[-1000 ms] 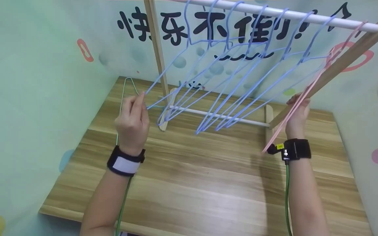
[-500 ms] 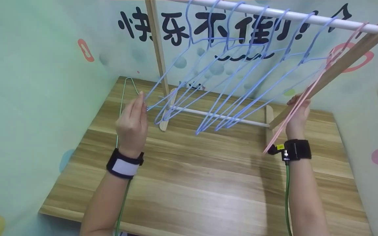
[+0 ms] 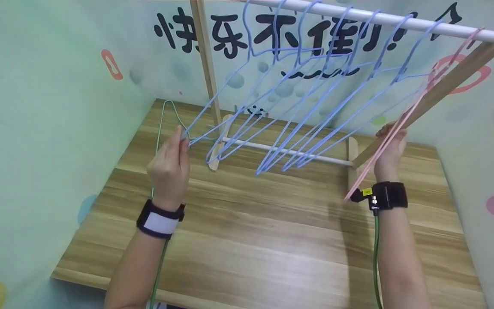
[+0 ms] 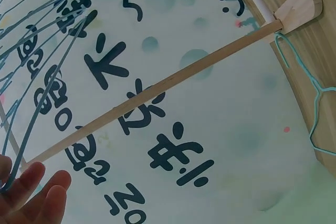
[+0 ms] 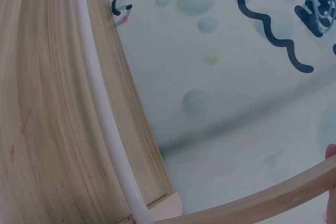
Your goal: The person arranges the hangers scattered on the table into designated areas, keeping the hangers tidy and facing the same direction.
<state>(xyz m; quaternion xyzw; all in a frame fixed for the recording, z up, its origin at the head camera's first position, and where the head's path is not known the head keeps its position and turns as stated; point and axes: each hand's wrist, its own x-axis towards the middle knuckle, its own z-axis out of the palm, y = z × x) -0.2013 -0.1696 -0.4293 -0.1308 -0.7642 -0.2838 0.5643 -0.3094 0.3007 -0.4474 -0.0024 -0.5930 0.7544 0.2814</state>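
Observation:
Several blue clothes hangers [image 3: 279,154] hang from the white top bar [image 3: 358,17] of a wooden garment rack [image 3: 206,64]. At the left end of the row, my left hand [image 3: 169,169] pinches the lower corner of the leftmost blue hanger [image 3: 210,103]. In the left wrist view, that hand's fingers [image 4: 55,198] show at the lower left, with the wire running down to them. My right hand [image 3: 390,146] grips the rack's right post [image 3: 435,98], and a pink hanger [image 3: 380,152] hangs in front of it. Only a sliver of finger [image 5: 331,182] behind the post shows in the right wrist view.
A light green hanger [image 3: 160,128] lies on the wooden table [image 3: 272,240] at the back left, partly hidden by the left hand. The rack's lower white bar [image 3: 285,151] runs between two wooden feet. Printed walls close in the back and sides.
My left hand has shifted slightly down and left, drawing the leftmost hanger's corner with it. The right hand keeps its grip on the post.

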